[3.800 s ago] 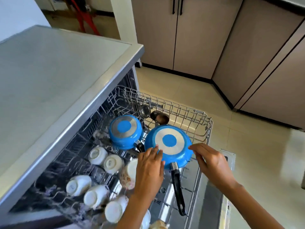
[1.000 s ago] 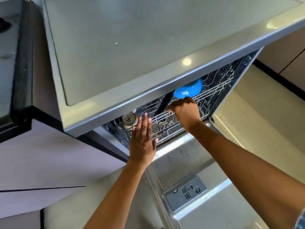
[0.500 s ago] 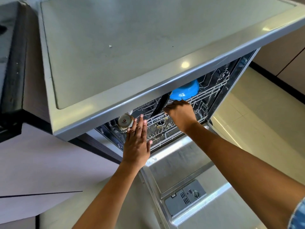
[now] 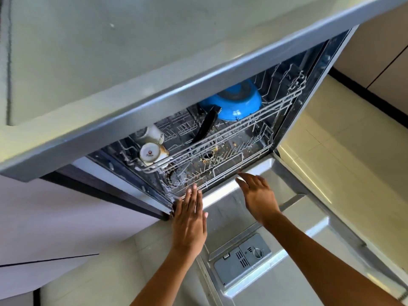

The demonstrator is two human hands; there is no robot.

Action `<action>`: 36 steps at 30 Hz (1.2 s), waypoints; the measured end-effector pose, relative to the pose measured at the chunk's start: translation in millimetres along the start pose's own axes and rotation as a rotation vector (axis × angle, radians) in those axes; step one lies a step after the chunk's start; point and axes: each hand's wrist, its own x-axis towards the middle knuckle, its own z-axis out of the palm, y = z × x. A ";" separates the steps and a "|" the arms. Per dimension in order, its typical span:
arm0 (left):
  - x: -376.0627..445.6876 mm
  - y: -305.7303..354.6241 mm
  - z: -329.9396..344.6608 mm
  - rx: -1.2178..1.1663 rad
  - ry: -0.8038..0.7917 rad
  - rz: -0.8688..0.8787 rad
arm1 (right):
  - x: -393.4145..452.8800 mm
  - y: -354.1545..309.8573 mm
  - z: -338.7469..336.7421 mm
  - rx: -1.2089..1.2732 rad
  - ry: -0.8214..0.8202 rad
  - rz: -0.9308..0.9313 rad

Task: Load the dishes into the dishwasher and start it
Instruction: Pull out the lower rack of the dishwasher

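The dishwasher stands open under a grey countertop (image 4: 110, 62). Its upper rack (image 4: 242, 131) is pushed inside and holds a blue pan (image 4: 238, 104) with a black handle (image 4: 205, 127) and white cups (image 4: 152, 152). Below it the lower rack (image 4: 220, 171) shows food crumbs. My left hand (image 4: 189, 217) has straight fingers reaching the lower rack's front edge. My right hand (image 4: 258, 195) hovers with relaxed fingers just in front of that rack, above the lowered door (image 4: 298, 217). Neither hand holds anything.
The door's inner face carries a detergent dispenser (image 4: 242, 258). Cream floor tiles (image 4: 342, 151) lie to the right, with brown cabinets (image 4: 379, 51) beyond. A pale cabinet front (image 4: 55, 217) is at the left.
Since 3.8 s ago the upper rack has gone from pulled out to pushed in. In the last second both hands have dropped from the upper rack to the lower rack's front.
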 end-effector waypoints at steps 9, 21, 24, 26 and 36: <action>79.2 -25.0 67.7 0.153 -0.232 -0.073 | 83.5 -14.8 61.4 -0.037 -0.305 -0.094; 91.2 -35.2 105.0 0.104 -0.377 -0.099 | 109.3 -22.6 80.5 0.009 -0.223 0.007; 73.8 -25.3 103.6 0.052 -0.413 -0.084 | 94.0 -16.7 78.5 -0.047 -0.248 0.014; 60.0 -18.9 108.3 0.008 -0.452 -0.072 | 78.0 -12.6 82.2 -0.099 -0.268 0.000; 1.5 19.1 108.4 -0.075 -0.524 -0.045 | 6.8 -5.0 53.1 -0.155 -0.321 0.005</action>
